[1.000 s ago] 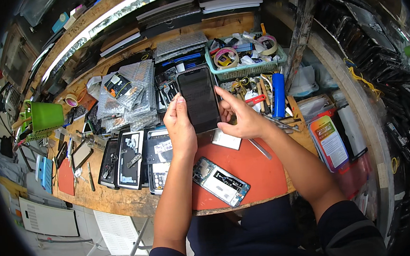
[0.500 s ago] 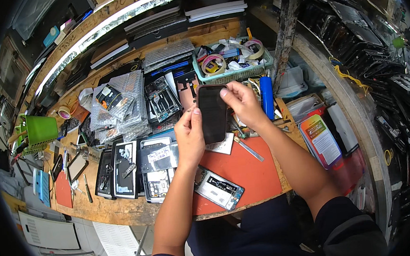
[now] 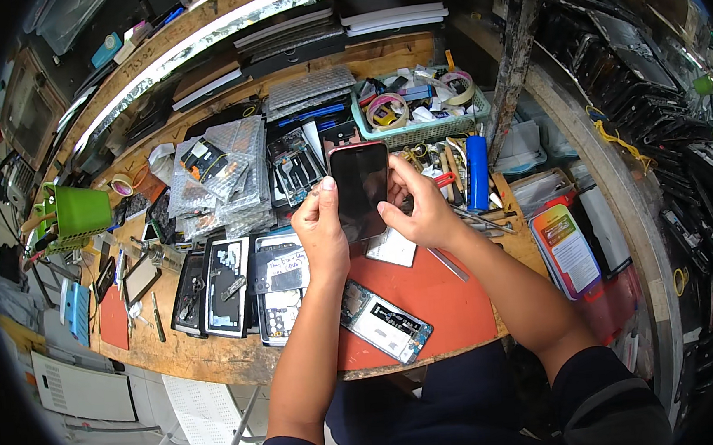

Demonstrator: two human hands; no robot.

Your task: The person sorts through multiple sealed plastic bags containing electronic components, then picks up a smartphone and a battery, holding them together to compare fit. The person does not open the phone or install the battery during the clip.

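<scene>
A dark smartphone [image 3: 360, 185] with a reddish edge is held up over the bench, its black screen toward me. My left hand [image 3: 322, 229] grips its left side, thumb along the edge. On the right side, my right hand [image 3: 423, 205] holds it too, thumb near the lower right of the screen and fingers behind. Below them lies an opened phone [image 3: 387, 322] with its battery and boards bare, on an orange-red mat [image 3: 454, 315]. A white paper [image 3: 391, 249] and a thin metal tool [image 3: 449, 265] rest on the mat just under the hands.
Phone trays [image 3: 227, 289] with parts stand left of my left forearm. Bubble-wrapped packs [image 3: 219, 178] are stacked behind them. A pale green basket [image 3: 424, 129] of tapes and small parts sits at the back. Right of it stands a blue cylinder [image 3: 477, 173]. A green basket [image 3: 81, 210] hangs far left.
My right hand has slid from the phone's upper right corner down to its lower right side. The phone sits slightly lower in my hands, and the whole view has shifted a little.
</scene>
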